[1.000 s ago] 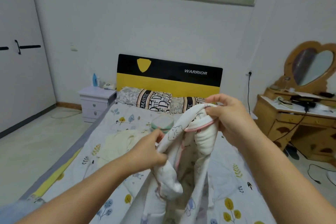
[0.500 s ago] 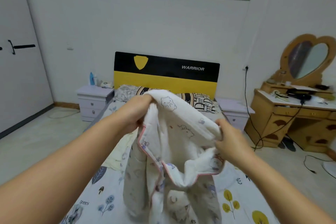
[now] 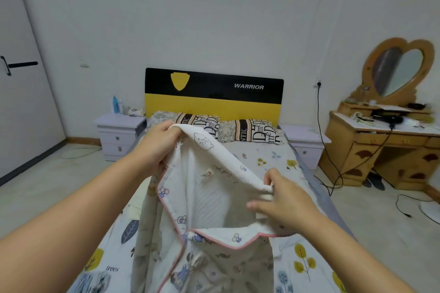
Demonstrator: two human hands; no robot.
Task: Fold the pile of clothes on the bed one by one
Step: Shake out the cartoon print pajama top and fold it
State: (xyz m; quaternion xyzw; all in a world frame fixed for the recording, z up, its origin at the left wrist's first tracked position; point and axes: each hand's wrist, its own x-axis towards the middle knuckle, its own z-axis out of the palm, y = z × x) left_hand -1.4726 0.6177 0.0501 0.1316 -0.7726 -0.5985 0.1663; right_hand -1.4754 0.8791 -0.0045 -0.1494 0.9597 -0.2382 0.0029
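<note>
In the head view a bedroom holds a bed (image 3: 269, 162) with a leaf-print sheet, and above its middle the left hand (image 3: 157, 147) grips the upper edge of a white cartoon-print garment (image 3: 209, 209) while the right hand (image 3: 283, 200) pinches its rolled edge nearer the right side, the cloth hanging toward the foot.

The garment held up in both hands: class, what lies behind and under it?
Behind the garment lies the bed, with pillows by the headboard. The bed's middle is covered, so any remaining clothes cannot be seen.
</note>
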